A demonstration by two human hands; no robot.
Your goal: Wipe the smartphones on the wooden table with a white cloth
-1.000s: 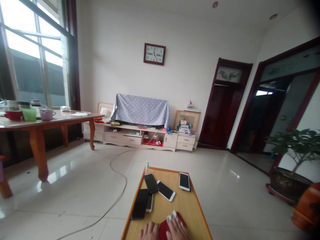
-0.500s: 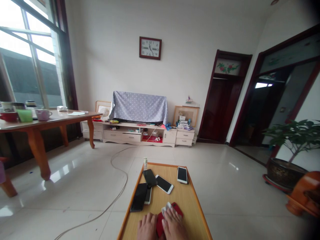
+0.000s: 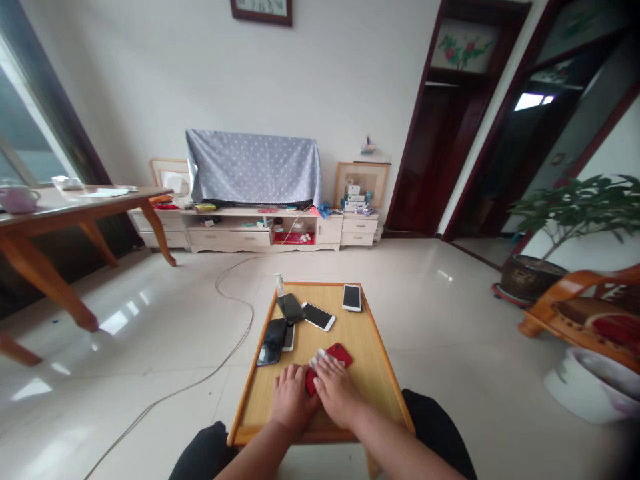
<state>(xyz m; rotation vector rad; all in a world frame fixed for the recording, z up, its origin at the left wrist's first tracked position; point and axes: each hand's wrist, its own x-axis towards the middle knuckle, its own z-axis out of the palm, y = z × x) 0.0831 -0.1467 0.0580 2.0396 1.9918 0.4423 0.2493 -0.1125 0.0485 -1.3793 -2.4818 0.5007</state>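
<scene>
A red phone [image 3: 343, 353] lies aslant on a small wooden table [image 3: 369, 380] in front of me. My right hand [image 3: 338, 392] rests over it, its fingers pressing a crumpled white tissue [image 3: 319, 357] against the phone's surface. At the phone's lower left, my left hand [image 3: 293, 396] grips its edge; the fingertips are partly hidden. Past my hands, a large black phone [image 3: 272, 342] overlaps a white phone [image 3: 289, 339]. A dark phone [image 3: 290, 308] touches another white phone [image 3: 319, 317]. Near the far right corner sits one more white phone [image 3: 352, 297].
A small bottle [image 3: 280, 285] stands at the table's far left corner. My knees flank the table. A cable [image 3: 240, 340] crosses the floor on the left. To the right are a white pot [image 3: 590, 387], a wooden chair [image 3: 565, 293] and a potted plant [image 3: 533, 277].
The view has tilted down and shifted right, so my forearms and knees now show. Both hands remain at the red phone, the right one still on the tissue.
</scene>
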